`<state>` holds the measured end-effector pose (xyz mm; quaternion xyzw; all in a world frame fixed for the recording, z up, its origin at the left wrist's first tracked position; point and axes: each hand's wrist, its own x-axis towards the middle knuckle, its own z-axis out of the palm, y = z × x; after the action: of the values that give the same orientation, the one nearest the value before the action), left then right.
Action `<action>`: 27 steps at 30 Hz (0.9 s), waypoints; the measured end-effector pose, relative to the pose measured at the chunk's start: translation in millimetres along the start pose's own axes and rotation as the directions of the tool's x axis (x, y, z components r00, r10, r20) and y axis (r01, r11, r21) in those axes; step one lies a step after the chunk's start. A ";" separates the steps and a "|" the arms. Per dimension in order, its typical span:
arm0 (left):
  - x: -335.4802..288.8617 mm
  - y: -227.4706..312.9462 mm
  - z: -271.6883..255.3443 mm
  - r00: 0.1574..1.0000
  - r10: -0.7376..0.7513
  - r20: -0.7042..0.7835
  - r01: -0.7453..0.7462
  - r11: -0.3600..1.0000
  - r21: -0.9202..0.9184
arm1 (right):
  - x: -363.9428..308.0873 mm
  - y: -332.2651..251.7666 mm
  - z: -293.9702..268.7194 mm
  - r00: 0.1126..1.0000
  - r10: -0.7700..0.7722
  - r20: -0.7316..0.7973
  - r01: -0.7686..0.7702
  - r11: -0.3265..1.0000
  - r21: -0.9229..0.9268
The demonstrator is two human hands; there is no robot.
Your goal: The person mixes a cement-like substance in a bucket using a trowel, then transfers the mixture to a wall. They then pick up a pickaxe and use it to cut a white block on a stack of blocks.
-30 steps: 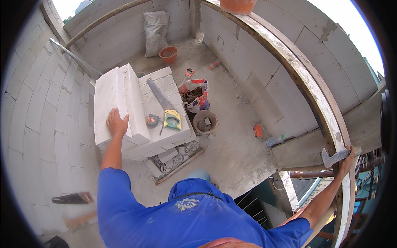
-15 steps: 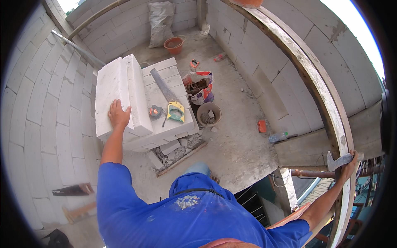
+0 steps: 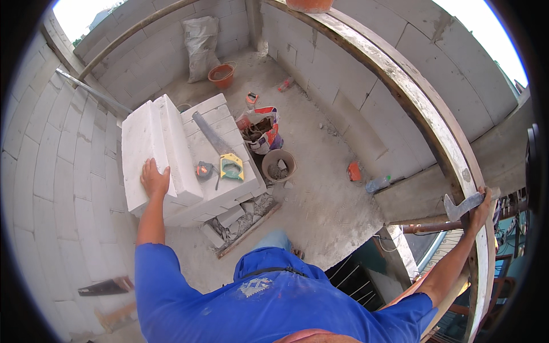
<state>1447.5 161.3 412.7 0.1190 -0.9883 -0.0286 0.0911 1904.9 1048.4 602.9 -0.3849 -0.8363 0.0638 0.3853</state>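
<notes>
My left hand (image 3: 155,179) lies flat on top of a white concrete block (image 3: 137,143), fingers stretched out. A second white block stands tight against it, both resting on a stack of blocks (image 3: 200,197). At far right my right hand (image 3: 479,210) is closed around a hooked grey metal tool (image 3: 461,207), beside a long curved-looking wooden beam (image 3: 420,103); the tool's exact kind is unclear. On the stack, right of my left hand, lie a tape measure (image 3: 204,170), a dark pencil-like stick (image 3: 217,182) and a handsaw (image 3: 231,166) with a yellow-green handle.
Right of the stack stand an open bag (image 3: 271,139) and a mortar bucket (image 3: 279,166). Farther back are an orange tub (image 3: 221,76) and a white sack (image 3: 200,48). Broken blocks (image 3: 230,218) lie at the stack's foot. A floor opening (image 3: 354,280) drops away at lower right.
The view has shifted, moving the scene slightly left and, in its far part, upward. Both hands keep their places on the block and the tool.
</notes>
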 end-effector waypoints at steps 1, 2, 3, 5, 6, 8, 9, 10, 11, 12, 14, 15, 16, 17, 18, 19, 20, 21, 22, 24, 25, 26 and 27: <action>0.0 0.9 -0.3 1.000 -0.007 0.003 0.007 1.000 -0.002 | 1.2 2.3 -0.4 1.000 -0.023 0.000 0.023 1.000 -0.009; 0.0 2.1 -0.3 1.000 -0.013 0.007 0.013 1.000 -0.004 | 0.5 4.1 -0.2 0.999 -0.052 -0.012 0.052 0.998 -0.043; 0.3 3.5 0.0 1.000 -0.009 0.005 0.009 1.000 -0.010 | -0.9 6.0 -0.1 0.996 -0.081 -0.024 0.079 0.994 -0.077; -1.4 0.1 -1.9 1.000 -0.011 0.000 0.011 1.000 -0.013 | 0.5 -5.6 -0.3 1.000 -0.013 0.006 0.014 0.995 -0.096; -2.4 -0.4 -2.4 1.000 -0.013 0.002 0.013 1.000 -0.014 | 2.5 -5.6 0.5 1.000 -0.030 -0.008 0.029 0.993 -0.118; -1.7 0.7 -2.7 1.000 -0.011 0.008 0.011 1.000 -0.014 | -1.7 -3.2 1.4 0.998 -0.056 -0.034 0.049 0.984 -0.168; 0.4 2.2 -3.5 1.000 -0.007 -0.003 0.007 1.000 -0.022 | -1.5 -2.3 2.6 0.996 -0.069 -0.055 0.060 0.986 -0.156; -0.8 2.2 -3.4 1.000 -0.004 -0.007 0.004 1.000 -0.025 | -2.6 -2.3 3.6 0.994 -0.083 -0.067 0.072 0.986 -0.147; -1.7 2.2 -3.3 1.000 -0.001 -0.011 0.001 1.000 -0.028 | -3.1 -2.4 4.3 0.992 -0.097 -0.080 0.085 0.987 -0.138; -1.8 1.5 -2.8 1.000 -0.002 -0.017 0.001 1.000 -0.030 | -3.0 -2.4 4.8 0.996 -0.068 -0.062 0.061 0.992 -0.114; -1.8 -0.6 -0.2 1.000 -0.003 -0.025 0.002 0.999 -0.036 | -1.4 -2.6 3.4 1.000 -0.014 -0.022 0.013 0.997 -0.072; -1.9 -1.3 0.0 1.000 0.000 -0.022 -0.001 0.999 -0.033 | -1.3 -1.5 4.6 0.997 -0.050 -0.051 0.044 0.994 -0.100; -1.2 -1.2 -0.2 1.000 0.005 -0.020 -0.005 1.000 -0.030 | -2.8 0.1 6.7 0.993 -0.084 -0.080 0.073 0.989 -0.130; -1.0 -0.5 -0.1 1.000 0.009 -0.018 -0.010 1.000 -0.027 | -3.4 1.9 7.2 0.987 -0.119 -0.108 0.101 0.982 -0.160; -1.7 0.5 0.7 1.000 0.007 -0.013 -0.007 1.000 -0.031 | -2.8 4.1 5.3 0.991 -0.091 -0.095 0.074 0.983 -0.171; -2.0 0.3 0.1 1.000 0.004 -0.010 -0.004 0.999 -0.032 | -2.8 3.9 4.7 0.995 -0.061 -0.080 0.046 0.983 -0.178; -2.1 0.4 -0.4 1.000 0.001 -0.008 -0.001 0.999 -0.033 | -2.8 3.6 3.9 0.997 -0.031 -0.067 0.018 0.982 -0.185; -1.7 0.8 -1.1 1.000 0.000 -0.010 0.000 0.999 -0.036 | -3.2 3.4 3.7 0.998 -0.015 -0.060 0.003 0.982 -0.190; -2.3 0.8 -1.8 1.000 -0.001 -0.011 0.000 0.999 -0.039 | -4.2 1.0 2.9 0.999 0.001 -0.052 -0.011 0.980 -0.196; -2.6 -0.7 -1.6 1.000 -0.001 -0.015 0.001 0.999 -0.038 | -4.7 -2.1 2.8 0.999 0.036 -0.032 -0.042 0.980 -0.195; -2.5 -1.9 -1.9 1.000 0.001 -0.016 -0.001 0.999 -0.035 | -4.3 -3.5 2.2 0.998 0.055 -0.020 -0.058 0.980 -0.190; -2.2 -1.7 -1.6 1.000 0.002 -0.018 -0.003 0.999 -0.032 | -3.8 -4.8 2.0 0.997 0.075 -0.008 -0.075 0.980 -0.184; -1.7 -1.2 -1.6 1.000 -0.004 -0.015 0.004 0.999 -0.035 | -3.2 -6.4 3.0 0.997 0.070 -0.020 -0.072 0.981 -0.178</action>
<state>1449.7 160.6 413.9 0.1195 -0.9867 -0.0453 0.1003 1900.3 1042.3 601.5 -0.4479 -0.8217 -0.0003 0.3525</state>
